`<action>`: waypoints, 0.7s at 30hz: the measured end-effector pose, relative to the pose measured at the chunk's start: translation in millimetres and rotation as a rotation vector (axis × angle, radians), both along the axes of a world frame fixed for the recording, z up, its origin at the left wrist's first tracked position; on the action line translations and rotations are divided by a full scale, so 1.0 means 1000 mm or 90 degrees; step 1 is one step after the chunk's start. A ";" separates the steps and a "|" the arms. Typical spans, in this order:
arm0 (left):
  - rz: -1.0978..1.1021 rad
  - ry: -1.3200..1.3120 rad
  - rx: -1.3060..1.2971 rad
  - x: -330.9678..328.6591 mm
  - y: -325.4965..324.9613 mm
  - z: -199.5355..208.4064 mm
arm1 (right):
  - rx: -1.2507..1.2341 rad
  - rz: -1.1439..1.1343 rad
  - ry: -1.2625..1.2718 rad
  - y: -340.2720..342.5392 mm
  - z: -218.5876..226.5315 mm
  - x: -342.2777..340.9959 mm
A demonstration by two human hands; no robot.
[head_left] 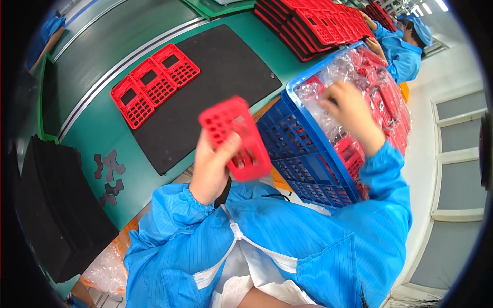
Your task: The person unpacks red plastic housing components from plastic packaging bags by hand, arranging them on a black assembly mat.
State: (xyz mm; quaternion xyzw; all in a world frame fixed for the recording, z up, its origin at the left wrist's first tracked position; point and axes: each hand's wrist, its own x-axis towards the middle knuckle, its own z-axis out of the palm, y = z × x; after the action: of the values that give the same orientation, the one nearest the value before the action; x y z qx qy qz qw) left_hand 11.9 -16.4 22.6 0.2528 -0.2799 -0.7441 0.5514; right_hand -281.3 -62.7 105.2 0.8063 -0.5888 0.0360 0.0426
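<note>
My left hand (213, 167) is closed around a red plastic calculator housing (239, 138), holding it up in front of my chest, thumb across its face. The housing has rows of key holes and is blurred by motion. My right hand (352, 110) is over the blue crate (303, 138), fingers loosely bent with a gap between thumb and fingers, and I see nothing held. Below it are clear plastic bags (323, 115) and bagged red housings (390, 97). Three more red housings (154, 84) lie side by side on a black mat (205, 66).
Small dark cut pieces (110, 167) lie on the green table (84, 149), beside a tall stack of black sheets (64, 210). Stacked red housings (328, 23) stand at the far right, near a co-worker in blue (405, 54). A conveyor (113, 49) runs beyond the mat.
</note>
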 end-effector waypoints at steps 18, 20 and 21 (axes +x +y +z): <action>0.226 0.147 0.003 0.004 -0.030 0.018 | -0.005 -0.252 0.041 0.022 0.009 -0.008; 0.168 0.109 0.055 -0.006 -0.023 0.014 | 0.047 -0.188 -0.332 0.024 -0.003 0.003; 0.135 0.086 0.062 -0.012 -0.023 0.010 | 0.122 -0.085 -0.461 0.024 -0.005 0.022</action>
State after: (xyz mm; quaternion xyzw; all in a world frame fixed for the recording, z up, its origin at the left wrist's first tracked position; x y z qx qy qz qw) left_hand -0.3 -39.2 32.6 0.2570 -0.1774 -0.7098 0.6314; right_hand -259.1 -38.6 100.2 0.7018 -0.6176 0.2602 -0.2418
